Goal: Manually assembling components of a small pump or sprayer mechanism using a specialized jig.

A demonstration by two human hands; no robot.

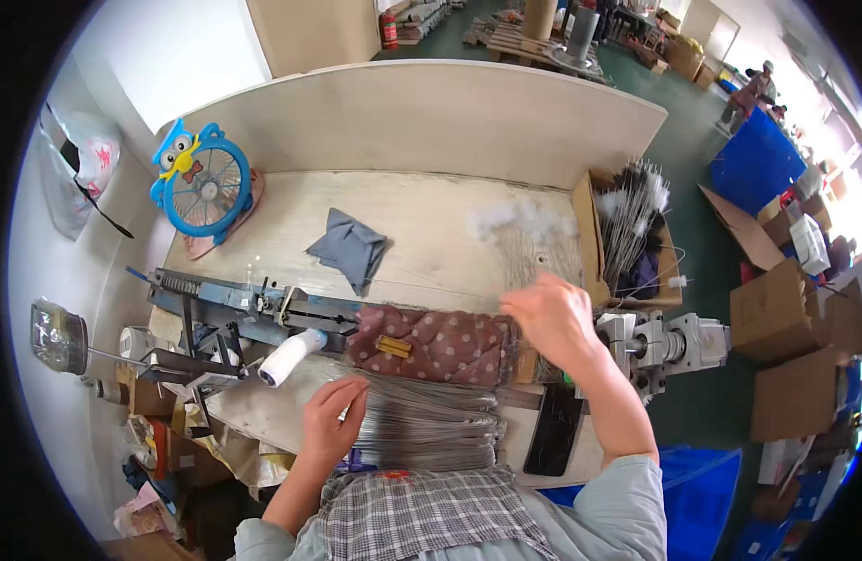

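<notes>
My right hand (554, 323) is raised over the right end of a brown polka-dot cloth pad, its fingers pinched on a thin metal wire (431, 287) that stretches out to the left. Low at the left, my left hand (336, 421) is closed, thumb against fingers, beside a thick bundle of thin metal wires (431, 425) lying in front of me; whatever it holds is too small to make out. On the dotted pad (459, 351) rests a small yellow block (394, 347). More wires with white fluffy tips (534, 229) lie beyond my right hand.
A long metal fixture (225, 297) crosses the bench, with a white roll (292, 357) beside it. A motorised clamp (665, 344) stands right, near a phone (553, 430). Behind are a cardboard box of tufted wires (595, 234), a grey cloth (350, 249) and a blue fan (207, 187).
</notes>
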